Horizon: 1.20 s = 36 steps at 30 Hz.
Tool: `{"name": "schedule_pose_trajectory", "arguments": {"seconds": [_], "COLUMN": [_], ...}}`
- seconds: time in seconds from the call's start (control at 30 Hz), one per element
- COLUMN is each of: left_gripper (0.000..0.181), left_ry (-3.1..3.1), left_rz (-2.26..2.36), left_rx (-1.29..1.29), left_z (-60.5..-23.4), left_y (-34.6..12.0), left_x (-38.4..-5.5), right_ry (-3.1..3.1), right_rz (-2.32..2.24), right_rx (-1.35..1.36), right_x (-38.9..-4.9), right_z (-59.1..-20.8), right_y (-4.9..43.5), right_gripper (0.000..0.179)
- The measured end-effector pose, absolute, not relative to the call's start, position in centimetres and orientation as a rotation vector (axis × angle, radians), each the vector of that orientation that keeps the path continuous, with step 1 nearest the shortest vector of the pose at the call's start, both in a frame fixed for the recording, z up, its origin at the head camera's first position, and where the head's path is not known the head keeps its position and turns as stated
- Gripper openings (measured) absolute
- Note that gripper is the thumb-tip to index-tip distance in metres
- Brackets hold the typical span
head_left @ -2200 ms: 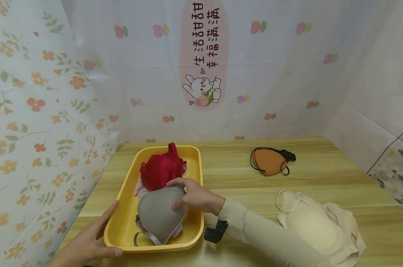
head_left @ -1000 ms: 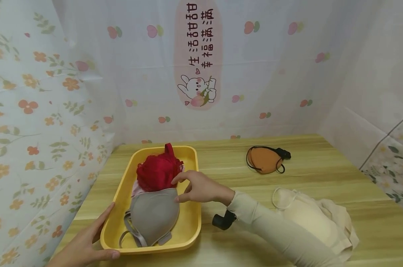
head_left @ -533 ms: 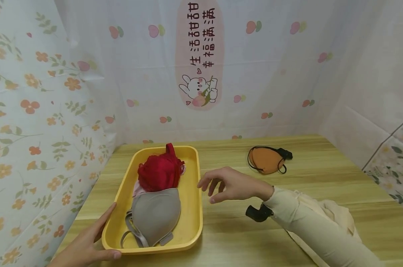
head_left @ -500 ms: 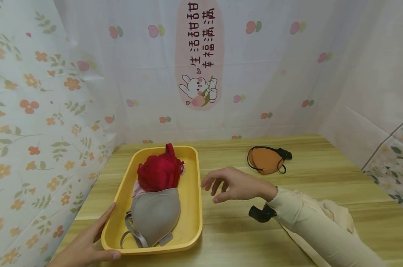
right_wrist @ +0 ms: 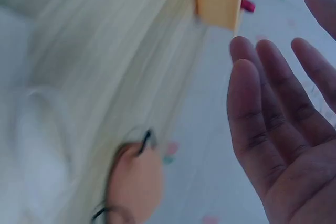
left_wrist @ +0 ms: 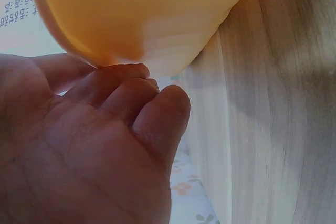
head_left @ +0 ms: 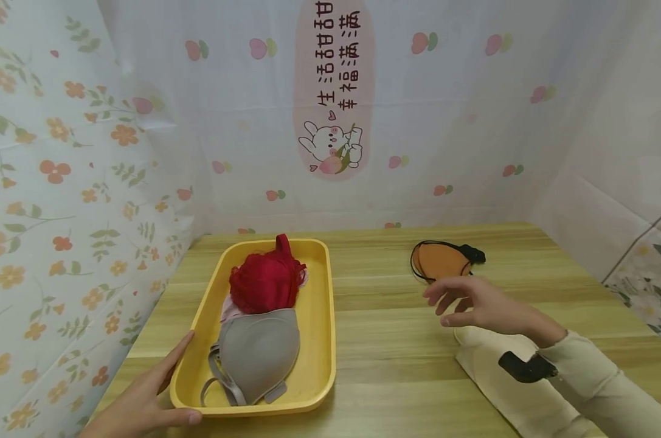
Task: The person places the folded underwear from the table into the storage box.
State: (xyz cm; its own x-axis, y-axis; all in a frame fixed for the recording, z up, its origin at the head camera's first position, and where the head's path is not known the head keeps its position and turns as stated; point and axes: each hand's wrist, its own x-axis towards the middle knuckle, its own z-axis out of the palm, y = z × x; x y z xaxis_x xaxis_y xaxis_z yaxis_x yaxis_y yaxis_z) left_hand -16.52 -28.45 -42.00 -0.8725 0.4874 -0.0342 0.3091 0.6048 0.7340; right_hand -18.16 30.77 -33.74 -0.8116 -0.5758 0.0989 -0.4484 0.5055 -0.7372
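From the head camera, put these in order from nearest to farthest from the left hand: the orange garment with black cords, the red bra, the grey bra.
From the left hand:
1. Grey bra, near end of the yellow tray.
2. Red bra, far end of that tray.
3. Orange garment, outside the tray, off to the right.

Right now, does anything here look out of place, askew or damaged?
The rabbit printed on the back curtain lies sideways, ears pointing left in the head view, as if the cloth hangs turned. I see no spill or damage; the gray bra lies with loose straps in the yellow tray.
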Motion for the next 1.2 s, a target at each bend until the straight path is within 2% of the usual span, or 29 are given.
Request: {"name": "schedule_pose_trajectory", "arguments": {"seconds": [0.37,0.6,0.93,1.2], "left_gripper": [0.111,0.108,0.108,0.11], "left_ry": [2.631,2.639,2.632,2.654], "left_rz": [1.113,1.077,1.021,1.03], "left_rx": [0.762,0.754,0.667,0.701], "left_z": [-42.5,-42.6,-42.3,-42.4], "left_y": [-28.8,-29.0,-29.0,-28.8], "left_x": [-16.6,-16.7,-16.8,-16.8], "right_ry": [2.808,2.971,2.992,3.0], "right_rz": [-1.164,-1.027,-1.001,-1.011], "right_rx": [-0.723,-0.499,-0.496,-0.464], "right_x": [-15.9,-14.3,-13.0,-12.0], "right_z": [-36.5,-39.4,-41.0,-41.8], "right_y": [37.4,40.5,41.7,41.8], "right_gripper": [0.036,0.049,0.05,0.048]}}
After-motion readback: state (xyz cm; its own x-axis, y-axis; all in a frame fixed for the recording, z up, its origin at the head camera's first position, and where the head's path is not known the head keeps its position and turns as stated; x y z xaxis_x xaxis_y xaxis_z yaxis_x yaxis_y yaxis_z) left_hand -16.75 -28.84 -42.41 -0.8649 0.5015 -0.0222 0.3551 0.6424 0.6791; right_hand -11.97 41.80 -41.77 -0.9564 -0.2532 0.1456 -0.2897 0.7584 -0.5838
